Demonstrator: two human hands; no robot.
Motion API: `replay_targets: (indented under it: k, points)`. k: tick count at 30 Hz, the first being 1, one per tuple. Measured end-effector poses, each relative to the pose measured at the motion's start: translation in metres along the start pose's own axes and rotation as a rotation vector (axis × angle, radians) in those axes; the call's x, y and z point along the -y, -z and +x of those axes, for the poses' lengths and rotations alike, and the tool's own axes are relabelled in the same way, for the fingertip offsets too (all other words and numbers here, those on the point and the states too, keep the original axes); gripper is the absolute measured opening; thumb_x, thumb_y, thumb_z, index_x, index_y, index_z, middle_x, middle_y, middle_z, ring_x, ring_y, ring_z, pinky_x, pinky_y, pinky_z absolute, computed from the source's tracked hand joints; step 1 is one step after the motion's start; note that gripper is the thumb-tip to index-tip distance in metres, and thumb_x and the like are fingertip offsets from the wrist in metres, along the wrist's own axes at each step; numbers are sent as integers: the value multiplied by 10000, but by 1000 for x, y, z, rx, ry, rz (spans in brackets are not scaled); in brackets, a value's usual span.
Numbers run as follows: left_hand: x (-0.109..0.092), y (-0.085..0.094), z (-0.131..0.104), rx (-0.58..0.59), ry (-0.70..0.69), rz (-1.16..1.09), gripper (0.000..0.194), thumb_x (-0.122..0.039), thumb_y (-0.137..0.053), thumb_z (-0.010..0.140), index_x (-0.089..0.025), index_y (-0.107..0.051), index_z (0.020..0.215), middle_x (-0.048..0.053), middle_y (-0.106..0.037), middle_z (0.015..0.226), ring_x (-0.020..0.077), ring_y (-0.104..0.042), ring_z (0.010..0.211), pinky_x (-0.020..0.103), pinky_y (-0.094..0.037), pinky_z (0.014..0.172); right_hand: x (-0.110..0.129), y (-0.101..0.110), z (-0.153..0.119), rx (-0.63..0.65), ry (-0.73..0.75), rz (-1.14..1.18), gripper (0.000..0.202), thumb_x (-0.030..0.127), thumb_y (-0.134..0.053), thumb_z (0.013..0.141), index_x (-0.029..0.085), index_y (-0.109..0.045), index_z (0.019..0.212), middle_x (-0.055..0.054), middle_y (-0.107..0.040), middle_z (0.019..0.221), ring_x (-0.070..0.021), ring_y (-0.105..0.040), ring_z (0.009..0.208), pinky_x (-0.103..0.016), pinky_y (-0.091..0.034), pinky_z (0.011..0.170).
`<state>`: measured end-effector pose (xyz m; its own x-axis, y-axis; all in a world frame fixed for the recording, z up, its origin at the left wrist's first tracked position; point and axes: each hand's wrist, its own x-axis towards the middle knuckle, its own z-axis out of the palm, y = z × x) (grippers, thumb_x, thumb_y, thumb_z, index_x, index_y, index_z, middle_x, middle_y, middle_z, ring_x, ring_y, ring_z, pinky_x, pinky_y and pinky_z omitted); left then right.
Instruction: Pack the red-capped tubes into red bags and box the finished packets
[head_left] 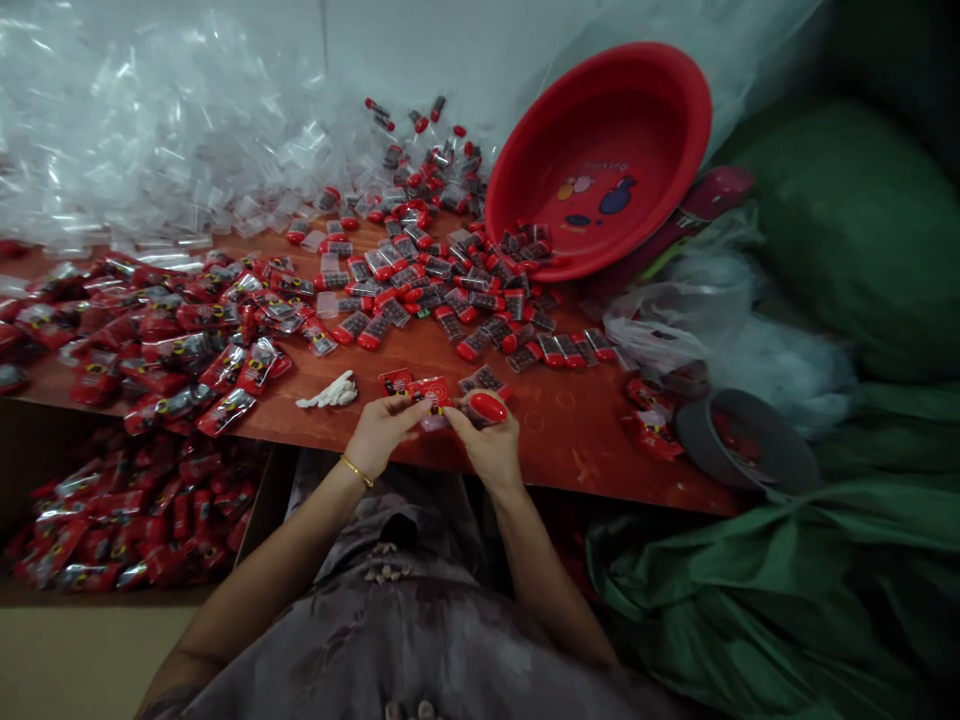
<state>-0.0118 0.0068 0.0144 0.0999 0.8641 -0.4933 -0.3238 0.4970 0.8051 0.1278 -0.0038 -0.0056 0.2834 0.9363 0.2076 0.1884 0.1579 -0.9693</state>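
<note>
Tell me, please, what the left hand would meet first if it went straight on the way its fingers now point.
The left hand holds the red packet; beyond it, the right hand looks first in line, though depth is hard to judge.

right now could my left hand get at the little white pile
Most likely yes: the little white pile lies on the table close beside your left hand, with nothing between. That hand is pinching a red packet, though, and may need to let go first.
</note>
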Motion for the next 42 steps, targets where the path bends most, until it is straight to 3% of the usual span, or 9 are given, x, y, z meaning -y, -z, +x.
replay_targets:
  k: [4, 8, 12, 18, 23, 27, 32, 37, 42]
  points:
    - [-1, 1, 1, 57, 13, -18, 444, -428, -857, 385, -126, -699, 669, 17, -664, 655, 100, -585, 583, 217, -492, 564, 4, -3, 2, 34, -54, 16, 179, 310, -699, 667, 188, -570, 680, 15, -605, 661, -126, -564, 623, -278, -501, 659]
    - [-3, 2, 3, 9, -22, -100, 428, -403, -868, 366, -119, -663, 612, 7, -658, 632, 87, -582, 583, 213, -482, 603, 0, 1, -1, 117, -155, 73, 214, 372, -663, 709, 181, -568, 702, 15, -595, 625, -116, -554, 548, -251, -489, 562]
    - [-6, 5, 6, -29, 94, -180, 462, -420, -868, 366, -129, -644, 646, 15, -674, 680, 104, -609, 613, 225, -478, 602, -3, 17, -14, 348, -331, 194, 243, 441, -513, 818, 198, -513, 822, 33, -599, 624, -82, -476, 404, -199, -377, 377]
    - [-3, 4, 7, -30, 119, -156, 467, -449, -855, 401, -130, -639, 665, 25, -677, 689, 115, -609, 611, 241, -482, 608, 12, 35, -32, 596, -346, 19, 237, 409, -558, 819, 176, -559, 866, 14, -638, 695, -36, -451, 386, -163, -331, 380]
    - [-2, 1, 3, -8, 55, -93, 467, -452, -859, 363, -120, -631, 600, 7, -649, 615, 95, -568, 547, 229, -466, 559, 19, 31, -30, 634, -388, 12, 305, 461, -560, 802, 159, -589, 768, 34, -588, 556, -26, -386, 322, -159, -261, 336]
    - [-2, 4, -1, 35, -51, 18, 437, -453, -840, 422, -113, -660, 629, 6, -647, 619, 89, -547, 550, 229, -445, 569, 17, 28, -25, 656, -409, 28, 343, 469, -568, 793, 159, -551, 648, 42, -564, 492, -17, -350, 304, -154, -231, 324]
    - [0, 7, -2, 70, -171, 89, 402, -457, -810, 496, -110, -666, 642, 4, -640, 610, 91, -534, 567, 219, -420, 570, 12, 26, -24, 642, -451, 126, 340, 491, -574, 784, 158, -578, 721, 53, -575, 488, -17, -330, 286, -152, -206, 303]
    - [5, 3, -1, 93, -177, 25, 379, -429, -804, 522, -119, -656, 682, -4, -645, 625, 93, -543, 565, 223, -432, 578, 7, 25, -24, 662, -465, 123, 342, 490, -589, 776, 155, -578, 709, 52, -581, 482, -16, -325, 280, -149, -205, 292]
    - [7, 2, -3, 116, -216, 5, 352, -401, -792, 560, -119, -668, 732, 6, -671, 676, 98, -570, 598, 227, -458, 615, 3, 22, -22, 598, -463, 175, 324, 479, -599, 778, 158, -584, 735, 59, -574, 480, -12, -313, 279, -149, -185, 291]
